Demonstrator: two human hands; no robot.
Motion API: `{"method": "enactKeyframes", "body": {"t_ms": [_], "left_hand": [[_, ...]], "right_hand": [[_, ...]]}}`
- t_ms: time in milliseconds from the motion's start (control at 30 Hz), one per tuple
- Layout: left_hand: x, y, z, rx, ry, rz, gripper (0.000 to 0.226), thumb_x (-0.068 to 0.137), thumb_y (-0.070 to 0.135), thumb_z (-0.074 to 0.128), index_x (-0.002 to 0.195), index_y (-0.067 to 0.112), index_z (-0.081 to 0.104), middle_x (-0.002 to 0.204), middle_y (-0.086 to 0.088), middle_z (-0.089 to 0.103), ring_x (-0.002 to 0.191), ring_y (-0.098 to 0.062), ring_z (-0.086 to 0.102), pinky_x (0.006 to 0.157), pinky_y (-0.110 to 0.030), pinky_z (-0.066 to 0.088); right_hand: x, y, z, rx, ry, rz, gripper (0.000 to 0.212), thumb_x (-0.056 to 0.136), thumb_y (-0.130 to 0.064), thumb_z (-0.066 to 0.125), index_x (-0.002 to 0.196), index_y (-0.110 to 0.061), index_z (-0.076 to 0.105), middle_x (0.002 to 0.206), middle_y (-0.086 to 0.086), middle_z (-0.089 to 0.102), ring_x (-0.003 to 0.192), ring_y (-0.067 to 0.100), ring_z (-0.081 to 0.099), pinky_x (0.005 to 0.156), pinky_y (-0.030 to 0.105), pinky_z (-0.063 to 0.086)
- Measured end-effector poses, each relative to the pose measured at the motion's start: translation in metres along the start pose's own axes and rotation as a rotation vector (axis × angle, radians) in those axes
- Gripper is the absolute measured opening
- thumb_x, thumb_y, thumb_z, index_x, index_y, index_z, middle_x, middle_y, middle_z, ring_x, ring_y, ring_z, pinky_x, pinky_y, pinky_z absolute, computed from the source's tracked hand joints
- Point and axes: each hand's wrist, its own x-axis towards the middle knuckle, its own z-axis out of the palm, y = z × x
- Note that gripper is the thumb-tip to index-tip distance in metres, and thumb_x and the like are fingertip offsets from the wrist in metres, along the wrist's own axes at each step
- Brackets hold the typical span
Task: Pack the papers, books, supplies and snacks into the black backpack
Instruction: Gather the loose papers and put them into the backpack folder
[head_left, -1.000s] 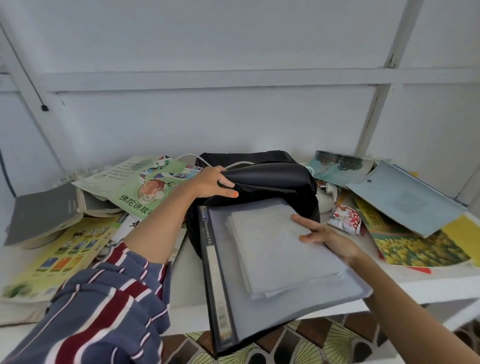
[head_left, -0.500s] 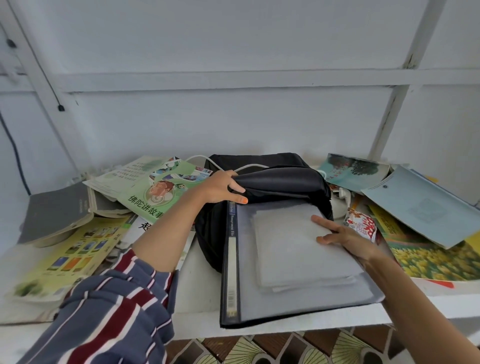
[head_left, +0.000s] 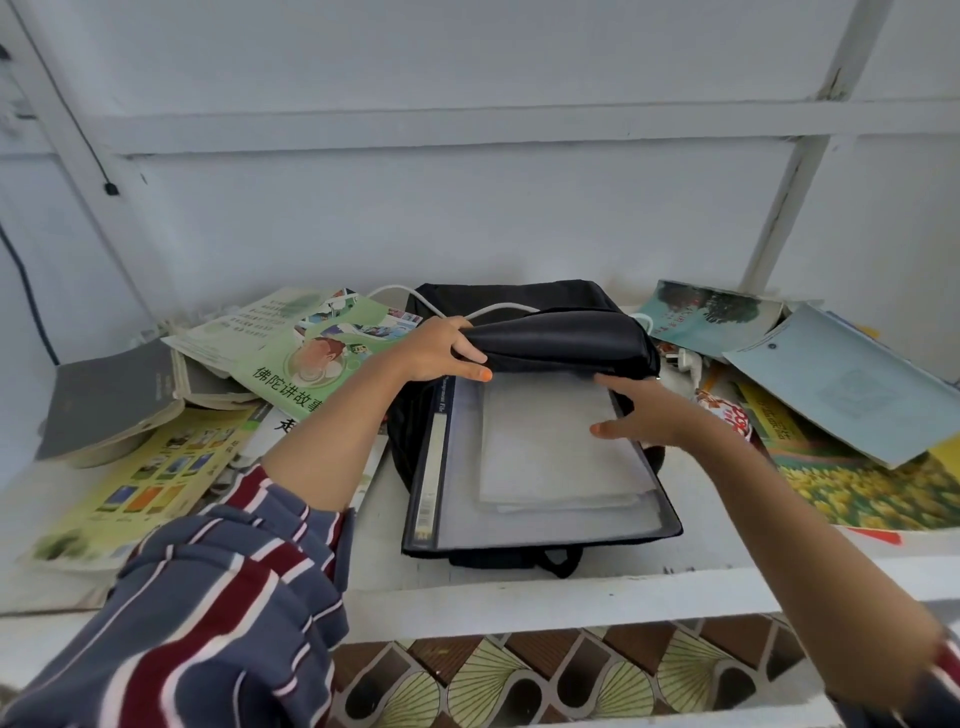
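While the left hand (head_left: 441, 351) grips the raised top flap of the black backpack (head_left: 561, 343), thumb under it, the right hand (head_left: 652, 415) lies with fingers spread straight on the right edge of the papers (head_left: 545, 441), grasping nothing. Papers sit stacked on a black folder (head_left: 431, 467). Folder's far end is under the flap, in the backpack mouth; near end sticks out toward the worktop (head_left: 519, 592) edge. Backpack lies flat mid-worktop, white cable (head_left: 498, 310) across its top. Left: green book (head_left: 311, 353), grey book (head_left: 104, 400), yellow booklet (head_left: 140, 483). Right: snack packet (head_left: 727, 415) just beside right hand, white plug (head_left: 685, 361), teal book (head_left: 711, 317), pale blue booklet (head_left: 852, 384), yellow flower book (head_left: 852, 483).
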Motion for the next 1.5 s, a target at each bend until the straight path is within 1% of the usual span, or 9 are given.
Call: {"method": "enactKeyframes", "body": {"t_ms": [100,233,533,667,800,967,1200,1333,1500], "left_hand": [[0.001,0.001,0.000,0.012,0.000,0.001,0.042,0.079,0.031,0.072,0.116,0.012,0.066,0.148,-0.004,0.035,0.133,-0.021,0.035,0.096,-0.017,0.020],[0.001,0.001,0.000,0.020,0.001,0.001,0.042,0.079,0.031,0.072,0.116,0.012,0.066,0.148,-0.006,0.034,0.135,-0.022,0.032,0.100,-0.020,0.020],[0.001,0.001,0.003,0.040,-0.002,-0.001,0.043,0.078,0.033,0.072,0.116,0.013,0.066,0.148,-0.005,0.033,0.135,-0.021,0.032,0.103,-0.022,0.020],[0.000,-0.001,0.003,0.037,-0.003,-0.002,0.044,0.078,0.034,0.073,0.116,0.014,0.066,0.149,-0.004,0.032,0.135,-0.021,0.031,0.101,-0.020,0.019],[0.001,-0.001,0.002,0.033,-0.006,0.006,0.044,0.078,0.034,0.073,0.116,0.013,0.066,0.149,-0.004,0.033,0.135,-0.021,0.032,0.102,-0.021,0.020],[0.002,-0.005,0.002,0.014,-0.022,0.017,0.044,0.077,0.032,0.074,0.116,0.013,0.066,0.149,-0.004,0.032,0.135,-0.021,0.032,0.101,-0.020,0.019],[0.003,-0.009,0.002,-0.013,-0.019,0.023,0.043,0.076,0.031,0.076,0.114,0.014,0.068,0.150,-0.006,0.031,0.137,-0.022,0.030,0.107,-0.024,0.019],[0.002,-0.008,0.000,-0.025,-0.025,0.035,0.044,0.076,0.029,0.075,0.116,0.012,0.067,0.150,-0.004,0.032,0.136,-0.021,0.031,0.099,-0.020,0.019],[0.005,-0.010,0.000,-0.013,-0.017,0.058,0.044,0.074,0.031,0.077,0.113,0.012,0.068,0.142,-0.002,0.042,0.126,-0.020,0.043,0.105,-0.025,0.028]], "right_hand": [[-0.032,-0.016,0.006,-0.186,-0.127,-0.223,0.081,0.077,-0.050,0.067,0.145,-0.038,0.023,0.154,0.003,0.013,0.141,0.026,0.013,0.113,0.040,0.018],[-0.063,-0.035,0.039,-0.217,-0.330,-0.468,0.080,0.078,-0.042,0.070,0.144,-0.041,0.025,0.157,-0.009,0.003,0.142,0.009,-0.001,0.112,0.028,0.004],[-0.036,-0.035,0.045,-0.089,-0.398,-0.494,0.066,0.082,-0.019,0.068,0.140,-0.032,0.039,0.156,-0.004,0.014,0.143,0.008,0.009,0.111,0.020,0.007],[-0.017,-0.037,0.045,-0.045,-0.437,-0.446,0.062,0.085,-0.018,0.066,0.140,-0.032,0.039,0.157,-0.005,0.013,0.144,0.007,0.006,0.115,0.027,0.004],[-0.009,-0.028,0.046,-0.147,-0.394,-0.462,0.059,0.089,-0.028,0.060,0.141,-0.038,0.033,0.157,-0.007,0.009,0.145,0.010,-0.001,0.117,0.041,-0.003],[-0.004,-0.020,0.049,-0.189,-0.328,-0.468,0.058,0.090,-0.031,0.059,0.139,-0.044,0.032,0.156,-0.010,0.012,0.145,0.016,0.001,0.116,0.049,0.000],[0.022,-0.023,0.055,-0.263,-0.222,-0.467,0.062,0.091,-0.023,0.058,0.143,-0.037,0.028,0.157,-0.007,0.006,0.145,0.019,-0.003,0.115,0.040,-0.003],[0.019,-0.005,0.053,-0.395,-0.084,-0.463,0.065,0.090,-0.031,0.059,0.143,-0.041,0.023,0.157,-0.003,0.009,0.145,0.018,0.006,0.117,0.040,0.006],[0.028,0.005,0.057,-0.311,-0.117,-0.447,0.060,0.093,-0.027,0.055,0.141,-0.043,0.024,0.156,-0.003,0.015,0.145,0.020,0.007,0.118,0.040,0.009]]}}
